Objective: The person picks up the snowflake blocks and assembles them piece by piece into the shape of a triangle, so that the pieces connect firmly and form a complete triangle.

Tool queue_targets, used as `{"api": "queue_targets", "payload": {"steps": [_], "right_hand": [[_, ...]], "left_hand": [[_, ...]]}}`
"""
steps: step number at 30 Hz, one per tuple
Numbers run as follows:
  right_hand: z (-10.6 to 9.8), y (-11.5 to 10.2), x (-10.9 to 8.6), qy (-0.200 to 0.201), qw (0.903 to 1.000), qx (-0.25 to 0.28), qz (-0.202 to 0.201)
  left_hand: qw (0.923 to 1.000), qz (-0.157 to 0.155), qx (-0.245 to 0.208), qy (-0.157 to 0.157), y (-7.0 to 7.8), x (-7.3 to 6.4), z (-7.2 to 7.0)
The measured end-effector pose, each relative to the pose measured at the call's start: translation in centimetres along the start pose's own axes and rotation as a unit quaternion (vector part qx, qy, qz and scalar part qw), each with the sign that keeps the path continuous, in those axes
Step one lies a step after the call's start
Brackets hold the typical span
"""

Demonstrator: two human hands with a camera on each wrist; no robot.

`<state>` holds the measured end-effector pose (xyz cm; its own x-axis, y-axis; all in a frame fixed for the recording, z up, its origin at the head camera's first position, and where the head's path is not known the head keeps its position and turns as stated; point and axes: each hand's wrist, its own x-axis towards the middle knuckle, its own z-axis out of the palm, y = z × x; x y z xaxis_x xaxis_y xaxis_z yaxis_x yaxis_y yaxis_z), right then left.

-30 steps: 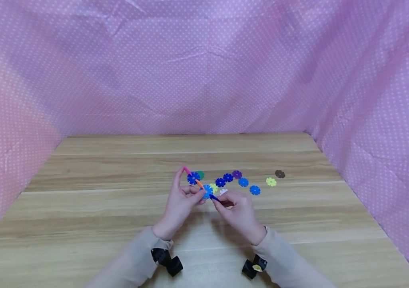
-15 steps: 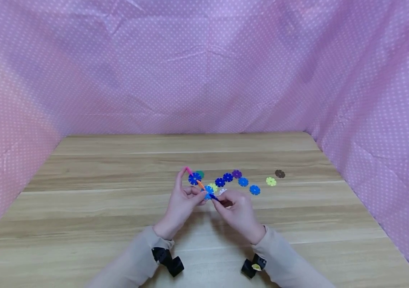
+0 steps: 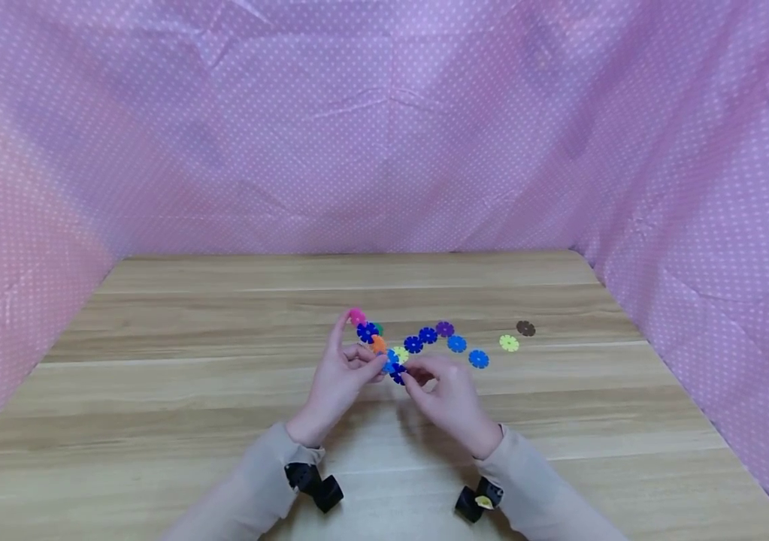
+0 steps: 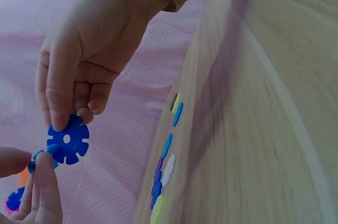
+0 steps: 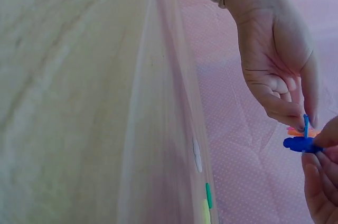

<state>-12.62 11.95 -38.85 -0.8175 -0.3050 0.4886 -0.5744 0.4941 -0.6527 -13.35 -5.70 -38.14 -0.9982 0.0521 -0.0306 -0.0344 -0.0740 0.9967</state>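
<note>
1 light-blue disc (image 3: 392,359), pinched in the left hand (image 3: 339,382), touches the dark-blue disc (image 4: 75,140) the right hand (image 3: 450,392) pinches. We see other discs (image 3: 456,344) on the tabletop (image 3: 208,361).

"What's changed?"

"The pink disc (image 3: 357,316) and the orange disc (image 3: 379,344), edge-on before, now show their faces from above."

"And the dark blue disc (image 3: 398,375) in the right hand (image 3: 452,394)?"

"Same: it was a thin edge, and now its notched face shows."
</note>
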Motion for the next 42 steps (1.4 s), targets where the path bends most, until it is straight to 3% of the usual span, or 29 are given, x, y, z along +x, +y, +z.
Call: {"api": "queue_targets", "payload": {"steps": [2,4,7,10,13,24,27,31,37,42], "right_hand": [[0.0,0.1,0.1,-0.004,0.9981,0.031,0.054],[-0.1,0.4,0.3,-0.004,0.9886,0.086,0.124],[-0.1,0.8,0.6,-0.001,0.9570,0.190,0.219],[-0.1,1.1,0.7,-0.012,0.9232,0.267,0.276],[0.1,1.2,0.8,-0.029,0.9057,0.304,0.294],[0.7,0.8,1.2,-0.044,0.8866,0.358,0.290],[0.3,1.1,1.3,-0.071,0.8873,0.354,0.286],[-1.1,2.2,1.2,-0.112,0.8969,0.321,0.283],[-4.1,4.7,1.0,-0.126,0.9266,0.214,0.283],[-6.3,6.6,1.4,-0.104,0.9590,0.068,0.255]], "left_hand": [[1.0000,0.002,0.008,0.001,-0.1,0.1,-0.1],[0.9997,0.001,0.022,0.009,-0.2,0.1,-0.2],[0.9991,0.001,0.038,0.020,-0.4,0.1,-0.2],[0.9984,0.009,0.056,0.002,-0.7,0.0,0.0],[0.9976,0.016,0.065,-0.019,-1.0,0.0,0.3],[0.9932,0.065,0.097,0.002,-1.2,-0.3,0.4],[0.9940,0.059,0.092,0.001,-1.1,-0.4,0.1],[0.9965,0.028,0.079,-0.001,-1.2,-0.5,-0.3],[0.9985,-0.007,0.054,0.002,-1.3,-0.5,-1.0],[0.9994,-0.024,0.023,-0.001,-1.4,-0.5,-1.4]]}}
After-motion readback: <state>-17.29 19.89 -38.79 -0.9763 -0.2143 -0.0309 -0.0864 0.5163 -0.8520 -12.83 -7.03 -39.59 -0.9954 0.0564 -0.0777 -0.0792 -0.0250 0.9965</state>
